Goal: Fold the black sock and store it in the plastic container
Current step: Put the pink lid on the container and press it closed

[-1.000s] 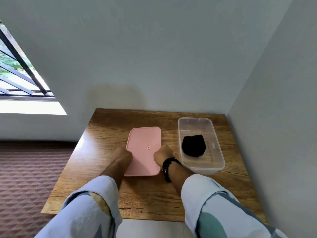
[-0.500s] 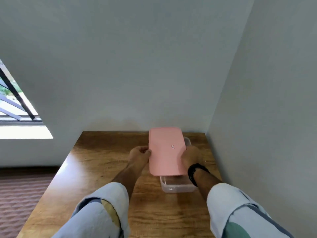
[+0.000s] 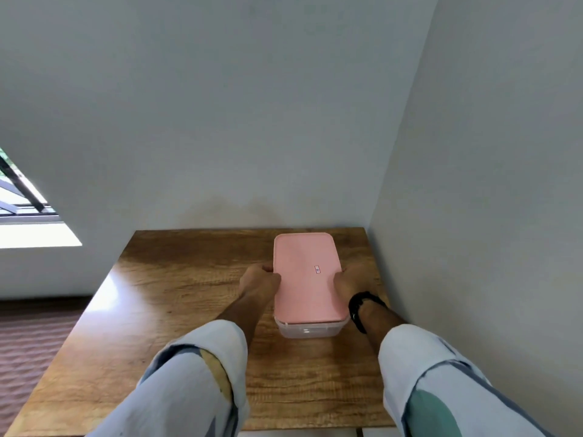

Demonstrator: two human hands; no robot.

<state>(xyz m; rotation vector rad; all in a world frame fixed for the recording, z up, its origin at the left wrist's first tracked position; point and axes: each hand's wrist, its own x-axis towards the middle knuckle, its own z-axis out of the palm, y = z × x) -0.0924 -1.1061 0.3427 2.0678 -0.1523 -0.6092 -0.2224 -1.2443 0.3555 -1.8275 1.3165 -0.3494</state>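
A pink lid (image 3: 305, 272) lies flat on top of the clear plastic container (image 3: 309, 330), which stands on the right part of the wooden table (image 3: 176, 298). Only the container's near wall shows below the lid. My left hand (image 3: 259, 280) grips the lid's left edge. My right hand (image 3: 349, 281), with a black band on its wrist, grips the lid's right edge. The black sock is hidden under the lid.
The table sits in a corner, with a grey wall (image 3: 473, 216) close on the container's right and another behind it. A window (image 3: 22, 203) is at the far left. Patterned reddish floor (image 3: 28, 348) lies left of the table.
Both hands lifted the pink lid from the table's middle, carried it right over the container, and it now rests on top, covering the sock.
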